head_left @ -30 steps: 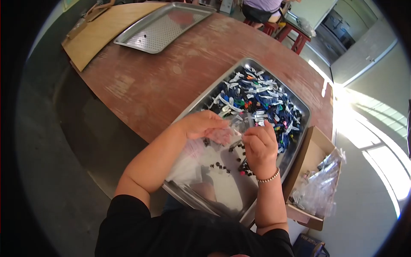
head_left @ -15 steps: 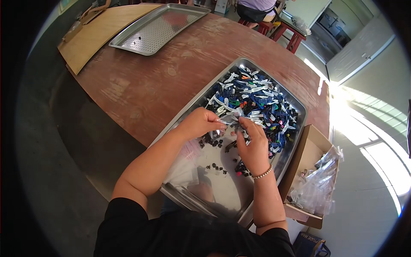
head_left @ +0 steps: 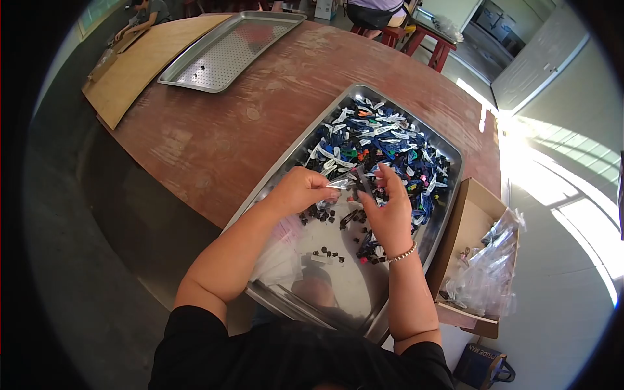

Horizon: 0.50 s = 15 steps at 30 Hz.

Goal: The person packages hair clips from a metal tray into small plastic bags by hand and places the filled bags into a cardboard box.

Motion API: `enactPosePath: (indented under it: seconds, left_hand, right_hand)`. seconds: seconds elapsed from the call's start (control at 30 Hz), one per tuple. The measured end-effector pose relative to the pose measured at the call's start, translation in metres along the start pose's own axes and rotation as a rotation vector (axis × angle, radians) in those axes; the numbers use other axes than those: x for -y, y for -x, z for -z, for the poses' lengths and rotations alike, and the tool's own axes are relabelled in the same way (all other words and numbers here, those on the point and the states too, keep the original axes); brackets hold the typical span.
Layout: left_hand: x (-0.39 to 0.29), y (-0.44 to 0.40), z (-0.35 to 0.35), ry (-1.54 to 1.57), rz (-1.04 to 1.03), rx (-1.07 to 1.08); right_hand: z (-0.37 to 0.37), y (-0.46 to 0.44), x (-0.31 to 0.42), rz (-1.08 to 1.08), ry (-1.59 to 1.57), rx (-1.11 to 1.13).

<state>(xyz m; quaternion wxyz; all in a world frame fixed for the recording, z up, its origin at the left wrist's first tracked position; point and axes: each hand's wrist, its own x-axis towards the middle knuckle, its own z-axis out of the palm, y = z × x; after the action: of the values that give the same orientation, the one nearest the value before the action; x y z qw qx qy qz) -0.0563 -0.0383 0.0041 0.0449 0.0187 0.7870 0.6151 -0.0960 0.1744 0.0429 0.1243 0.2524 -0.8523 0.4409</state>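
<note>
While my left hand (head_left: 301, 192) pinches one clear plastic bag (head_left: 340, 184), my right hand (head_left: 391, 218) is open at its four o'clock.

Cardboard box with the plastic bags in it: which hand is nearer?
The right. The right hand is over the metal tray, just left of the cardboard box; the left hand is farther left, pinching a clear bag.

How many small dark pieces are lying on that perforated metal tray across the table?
2 that I can see. Both are toward the left end of the perforated tray: one dark piece, and a smaller one just below it in the picture.
</note>
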Motion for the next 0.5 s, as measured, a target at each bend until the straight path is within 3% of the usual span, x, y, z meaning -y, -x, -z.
enactPosePath:
  seconds: [0.13, 0.4, 0.5]
  left_hand:
    - [-0.0071, 0.0014, -0.0011, -0.095, 0.003, 0.01]
    - [-0.005, 0.0025, -0.0035, -0.191, -0.078, 0.038]
    - [-0.0068, 0.0028, -0.0042, -0.2, -0.084, 0.041]
  right_hand:
    - [0.002, -0.0007, 0.0026, -0.215, -0.14, 0.213]
    - [0.0032, 0.0048, 0.0058, -0.109, -0.099, 0.27]
    - [0.004, 0.0042, 0.0055, -0.04, -0.114, 0.156]
